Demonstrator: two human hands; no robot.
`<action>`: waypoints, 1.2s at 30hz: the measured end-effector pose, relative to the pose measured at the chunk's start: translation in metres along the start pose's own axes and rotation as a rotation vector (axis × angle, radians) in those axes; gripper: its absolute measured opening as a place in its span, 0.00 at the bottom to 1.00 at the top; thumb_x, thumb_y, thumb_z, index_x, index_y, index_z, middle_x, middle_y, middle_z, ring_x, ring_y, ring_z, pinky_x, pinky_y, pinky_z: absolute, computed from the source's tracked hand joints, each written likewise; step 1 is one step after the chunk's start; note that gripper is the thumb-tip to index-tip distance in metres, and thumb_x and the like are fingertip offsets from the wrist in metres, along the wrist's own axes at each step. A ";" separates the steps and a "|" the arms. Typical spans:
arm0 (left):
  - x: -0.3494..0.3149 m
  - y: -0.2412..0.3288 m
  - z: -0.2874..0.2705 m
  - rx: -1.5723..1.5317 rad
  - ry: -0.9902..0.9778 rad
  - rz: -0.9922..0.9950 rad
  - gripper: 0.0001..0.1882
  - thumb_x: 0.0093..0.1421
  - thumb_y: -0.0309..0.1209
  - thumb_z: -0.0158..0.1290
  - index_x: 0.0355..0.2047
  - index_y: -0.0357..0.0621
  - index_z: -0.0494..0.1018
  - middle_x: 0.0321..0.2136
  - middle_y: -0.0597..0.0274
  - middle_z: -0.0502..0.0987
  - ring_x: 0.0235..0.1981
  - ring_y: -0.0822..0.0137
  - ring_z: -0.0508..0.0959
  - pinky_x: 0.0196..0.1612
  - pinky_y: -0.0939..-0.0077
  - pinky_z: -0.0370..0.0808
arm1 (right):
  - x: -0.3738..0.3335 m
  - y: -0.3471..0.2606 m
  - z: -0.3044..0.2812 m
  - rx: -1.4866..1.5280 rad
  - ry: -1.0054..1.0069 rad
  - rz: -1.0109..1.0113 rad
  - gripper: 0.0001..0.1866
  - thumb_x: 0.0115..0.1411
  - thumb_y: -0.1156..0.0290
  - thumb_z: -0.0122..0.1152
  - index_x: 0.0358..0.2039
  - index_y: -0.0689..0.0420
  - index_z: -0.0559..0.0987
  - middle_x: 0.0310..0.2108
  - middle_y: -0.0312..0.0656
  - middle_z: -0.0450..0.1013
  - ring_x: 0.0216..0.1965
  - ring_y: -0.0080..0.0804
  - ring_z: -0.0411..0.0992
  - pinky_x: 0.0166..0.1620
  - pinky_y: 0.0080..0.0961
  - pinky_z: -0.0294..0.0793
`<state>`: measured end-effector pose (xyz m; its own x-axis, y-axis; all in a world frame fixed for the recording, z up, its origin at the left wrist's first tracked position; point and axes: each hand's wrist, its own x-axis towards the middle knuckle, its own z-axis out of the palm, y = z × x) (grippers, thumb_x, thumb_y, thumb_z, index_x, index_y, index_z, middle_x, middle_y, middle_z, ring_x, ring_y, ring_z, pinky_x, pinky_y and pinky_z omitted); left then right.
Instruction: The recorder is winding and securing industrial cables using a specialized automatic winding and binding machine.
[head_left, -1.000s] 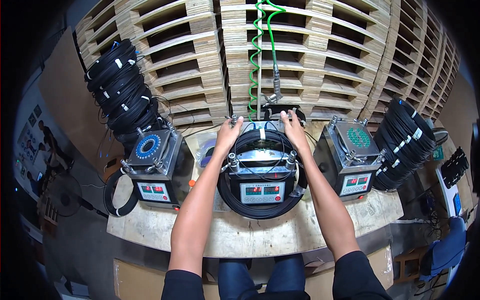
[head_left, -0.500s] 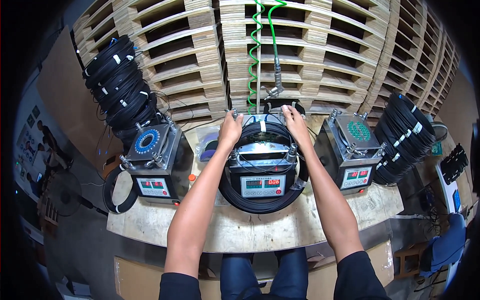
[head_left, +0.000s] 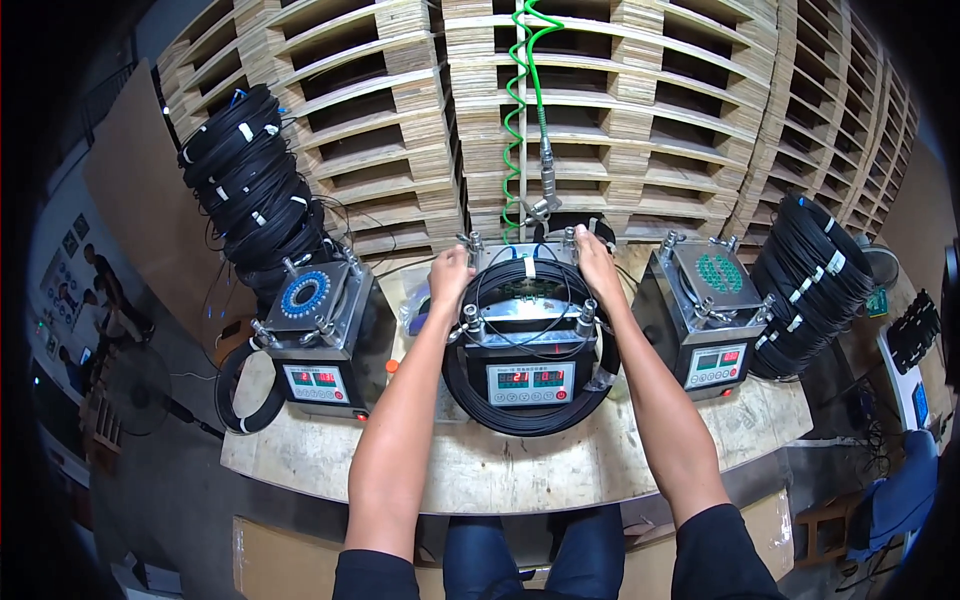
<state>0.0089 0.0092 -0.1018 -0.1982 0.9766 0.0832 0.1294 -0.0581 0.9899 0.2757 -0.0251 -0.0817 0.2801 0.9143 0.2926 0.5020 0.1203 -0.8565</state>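
Note:
A polishing machine (head_left: 528, 345) with a lit red display stands in front of me, a coil of black cable (head_left: 525, 420) looped around it. At its back left corner, my left hand (head_left: 450, 280) has its fingers curled at a metal clamp knob (head_left: 465, 241). My right hand (head_left: 597, 268) is closed at the clamp knob (head_left: 570, 234) on the back right corner; some of its fingers are hidden. Between my hands lies the metal top plate (head_left: 497, 256), with blue parts near the coil's upper edge. White tape (head_left: 530, 268) binds the coil there.
Similar machines stand left (head_left: 315, 340) with a ring of blue connectors and right (head_left: 700, 330) with green ones. Stacks of black cable coils (head_left: 245, 185) flank the wooden bench (head_left: 490, 480). An air gun (head_left: 546, 185) hangs from a green hose before wooden pallets (head_left: 610, 90).
The view has shifted slightly, so the bench sits a little lower. The middle machine's display digits have changed. My left hand has drawn slightly back toward me along the machine's left side.

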 end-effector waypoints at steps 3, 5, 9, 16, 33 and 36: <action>-0.003 0.007 0.015 0.370 0.110 0.227 0.25 0.63 0.46 0.55 0.49 0.37 0.76 0.37 0.46 0.82 0.42 0.55 0.81 0.48 0.66 0.74 | 0.000 0.012 -0.003 0.014 0.030 -0.088 0.34 0.70 0.43 0.35 0.61 0.58 0.69 0.57 0.59 0.69 0.60 0.59 0.65 0.62 0.41 0.63; -0.006 0.013 0.015 0.385 0.076 0.185 0.25 0.62 0.44 0.56 0.51 0.37 0.74 0.40 0.44 0.81 0.45 0.53 0.81 0.51 0.65 0.73 | -0.002 0.007 -0.004 0.028 0.078 -0.089 0.32 0.70 0.44 0.38 0.60 0.58 0.70 0.53 0.61 0.72 0.58 0.60 0.67 0.60 0.43 0.66; -0.006 0.020 0.021 0.546 0.008 0.180 0.27 0.59 0.38 0.58 0.57 0.43 0.69 0.47 0.41 0.78 0.51 0.47 0.77 0.54 0.59 0.72 | -0.003 0.000 -0.012 0.007 0.013 0.037 0.34 0.68 0.41 0.40 0.60 0.57 0.70 0.52 0.62 0.72 0.58 0.61 0.67 0.60 0.44 0.66; 0.013 -0.001 0.017 0.307 0.031 0.113 0.34 0.63 0.51 0.52 0.61 0.41 0.64 0.54 0.38 0.74 0.57 0.44 0.73 0.59 0.60 0.68 | -0.007 -0.008 -0.007 -0.041 -0.024 0.061 0.37 0.69 0.39 0.36 0.62 0.58 0.69 0.58 0.60 0.68 0.62 0.59 0.63 0.64 0.41 0.61; 0.005 0.019 0.026 0.289 -0.048 0.121 0.36 0.69 0.55 0.39 0.61 0.33 0.63 0.57 0.35 0.70 0.61 0.44 0.69 0.62 0.61 0.64 | 0.000 0.004 0.000 -0.008 -0.070 0.000 0.34 0.67 0.39 0.39 0.67 0.45 0.62 0.53 0.59 0.73 0.57 0.60 0.69 0.59 0.44 0.66; 0.003 0.018 0.028 0.298 -0.079 0.144 0.37 0.68 0.58 0.38 0.58 0.33 0.67 0.57 0.34 0.70 0.60 0.41 0.68 0.62 0.58 0.64 | 0.005 0.012 -0.002 -0.173 -0.123 0.006 0.33 0.67 0.41 0.40 0.67 0.44 0.61 0.52 0.59 0.73 0.56 0.61 0.69 0.58 0.47 0.68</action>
<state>0.0382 0.0165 -0.0867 -0.0826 0.9765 0.1992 0.4309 -0.1452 0.8906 0.2850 -0.0199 -0.0895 0.1865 0.9565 0.2242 0.6369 0.0561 -0.7689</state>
